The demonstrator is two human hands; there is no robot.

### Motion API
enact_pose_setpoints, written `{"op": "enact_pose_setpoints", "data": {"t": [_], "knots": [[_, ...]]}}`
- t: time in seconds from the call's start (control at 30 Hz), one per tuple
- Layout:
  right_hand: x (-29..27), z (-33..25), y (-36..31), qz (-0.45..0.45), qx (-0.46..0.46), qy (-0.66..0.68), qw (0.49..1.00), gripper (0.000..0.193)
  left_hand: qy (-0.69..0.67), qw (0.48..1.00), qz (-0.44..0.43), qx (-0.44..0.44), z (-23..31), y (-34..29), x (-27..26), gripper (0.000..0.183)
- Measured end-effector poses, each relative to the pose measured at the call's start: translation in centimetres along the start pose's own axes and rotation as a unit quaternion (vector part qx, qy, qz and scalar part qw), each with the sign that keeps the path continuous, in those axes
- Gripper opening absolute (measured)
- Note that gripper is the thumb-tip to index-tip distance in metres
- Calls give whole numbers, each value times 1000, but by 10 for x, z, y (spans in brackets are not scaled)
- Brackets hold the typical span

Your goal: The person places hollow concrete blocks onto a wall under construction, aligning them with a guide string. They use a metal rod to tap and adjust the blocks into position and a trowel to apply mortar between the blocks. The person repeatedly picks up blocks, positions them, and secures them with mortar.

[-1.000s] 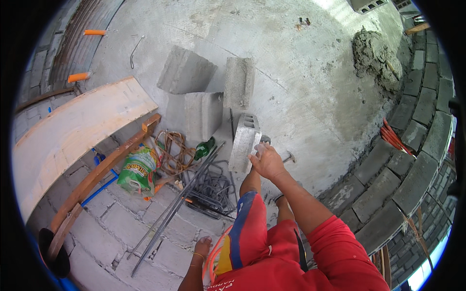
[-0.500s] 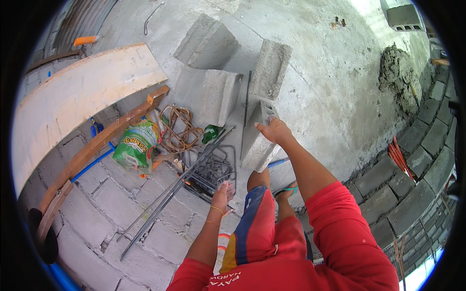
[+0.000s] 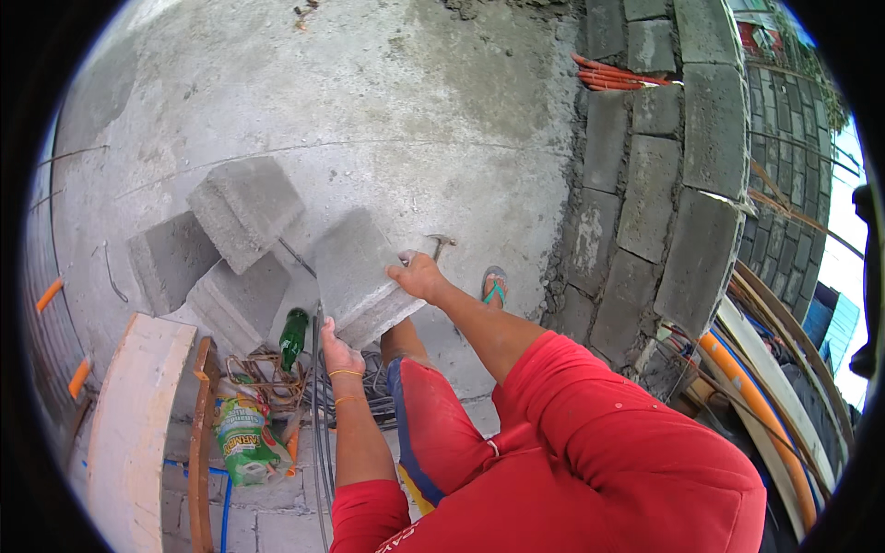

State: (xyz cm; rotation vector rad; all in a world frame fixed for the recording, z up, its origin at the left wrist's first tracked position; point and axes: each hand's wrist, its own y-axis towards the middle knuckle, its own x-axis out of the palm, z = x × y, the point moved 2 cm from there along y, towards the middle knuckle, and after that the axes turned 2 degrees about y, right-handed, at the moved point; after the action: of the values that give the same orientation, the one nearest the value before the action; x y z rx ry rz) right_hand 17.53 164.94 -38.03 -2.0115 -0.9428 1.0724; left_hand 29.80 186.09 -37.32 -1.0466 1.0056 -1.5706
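A grey concrete block (image 3: 348, 263) is tilted in front of me, off the floor as far as I can see, gripped from two sides. My right hand (image 3: 421, 277) is closed over its right upper edge. My left hand (image 3: 340, 352) holds the near left corner, its fingers partly hidden by the block. To the left, several other concrete blocks (image 3: 247, 210) sit close together, one resting against the others. A green bottle (image 3: 294, 338) lies between them and my left wrist. Just beyond my right hand is a hammer (image 3: 442, 242) on the floor.
Long steel bars (image 3: 320, 419) and bent wire lie beside my left forearm. A green bag (image 3: 247, 442), a brown timber (image 3: 202, 442) and a pale board (image 3: 132, 415) are at lower left. A block wall (image 3: 636, 189) with orange tubes (image 3: 619, 76) runs along the right.
The view has swung right. My left hand, free before, has come onto the block. The block has turned and tilted between both hands, away from the neighbouring block.
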Motion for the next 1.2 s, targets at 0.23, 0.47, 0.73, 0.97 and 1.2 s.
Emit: {"op": "enact_pose_setpoints", "data": {"t": [0.23,0.47,0.73,0.97,1.2], "knots": [[-80,97,-108,133,144,380,904,62,401,896,-188,35,-10,-46,108,55],[-133,249,-162,318,375,342,801,67,670,686,-278,58,-158,-45,222,59],[-140,405,-190,238,252,678,648,62,781,566,-250,89,-313,-64,247,70],[-124,454,-229,348,297,551,698,66,820,515,-200,146,-388,-65,235,63],[-106,417,-256,321,211,366,848,77,919,324,-165,153,-453,-107,245,59]]}}
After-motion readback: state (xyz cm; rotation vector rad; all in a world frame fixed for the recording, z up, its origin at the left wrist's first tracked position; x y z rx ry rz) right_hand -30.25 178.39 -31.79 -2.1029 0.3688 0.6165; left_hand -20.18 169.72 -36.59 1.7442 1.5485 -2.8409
